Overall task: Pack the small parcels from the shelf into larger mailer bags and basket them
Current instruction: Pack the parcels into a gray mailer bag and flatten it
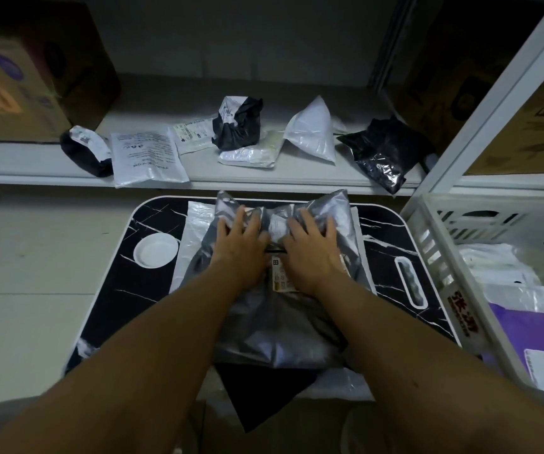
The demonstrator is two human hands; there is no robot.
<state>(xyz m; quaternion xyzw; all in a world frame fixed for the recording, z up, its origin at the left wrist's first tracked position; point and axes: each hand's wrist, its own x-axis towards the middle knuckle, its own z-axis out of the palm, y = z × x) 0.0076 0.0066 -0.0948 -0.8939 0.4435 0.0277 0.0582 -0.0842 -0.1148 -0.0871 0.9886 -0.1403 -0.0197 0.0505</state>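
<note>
A large grey mailer bag (280, 326) lies on the black marble-patterned table (113, 290), with its far end bunched up. My left hand (239, 244) and my right hand (311, 249) press flat on its upper part, fingers spread, on either side of a small white parcel (279, 226) that shows at the bag's mouth. A yellow label (280, 273) shows between my wrists. On the white shelf (35, 158) behind the table lie several small parcels, among them a black-and-white one (238, 124), a white one (313, 132) and a black one (383, 155).
A white slatted basket (434, 244) stands at the right and holds white and purple mailers (532, 329). A white dish (155, 250) sits on the table's left. White mailer bags (195, 231) lie under the grey one. A cardboard box (18, 77) stands on the shelf's left.
</note>
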